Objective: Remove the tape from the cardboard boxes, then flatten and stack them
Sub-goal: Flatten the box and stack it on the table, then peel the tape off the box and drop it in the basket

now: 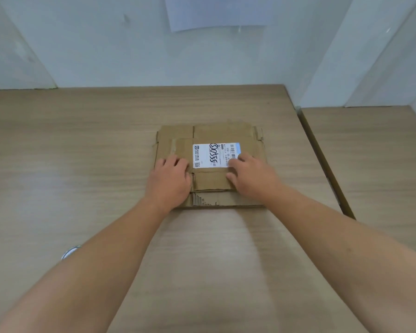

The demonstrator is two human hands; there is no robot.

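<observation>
Pressing flattened corrugated cardboard box [210,164], left hand [171,177], right hand [252,176]

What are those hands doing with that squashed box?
A person is pressing both bare hands down on a flattened brown cardboard box that lies on a light wooden table. The left hand rests on the box's left part. The fingers of the right hand touch the edge of the white printed shipping label stuck on top. The box is already flat, and there seem to be more cardboard layers underneath, though I cannot tell how many.
</observation>
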